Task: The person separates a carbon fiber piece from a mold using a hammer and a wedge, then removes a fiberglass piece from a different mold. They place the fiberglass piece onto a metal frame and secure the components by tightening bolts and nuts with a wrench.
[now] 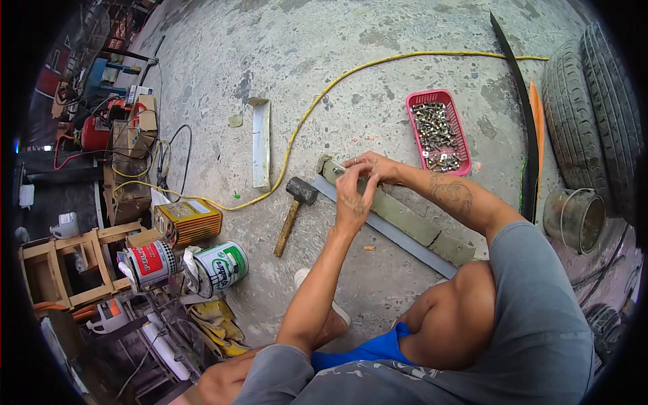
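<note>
A long grey-green bar (405, 217) with a pale metal edge lies diagonally on the concrete floor. Both my hands meet over its upper left end. My left hand (354, 192) has its fingers bent down onto the bar, and a small object between the fingertips is too small to name. Just beyond it, my right hand (374, 167) rests at the same end with its fingers curled; what it holds, if anything, is hidden. A black-headed mallet (301, 192) with a wooden handle lies left of the bar. The pink basket (464, 152) of metal bolts stands at the upper right.
A shorter channel piece (261, 145) lies beyond the mallet. The yellow hose (294, 135) curves across the floor. Paint cans (228, 265), a yellow tin (189, 221) and a wooden frame (94, 253) crowd the left. Tyres (574, 115) and a bucket (557, 212) stand at right.
</note>
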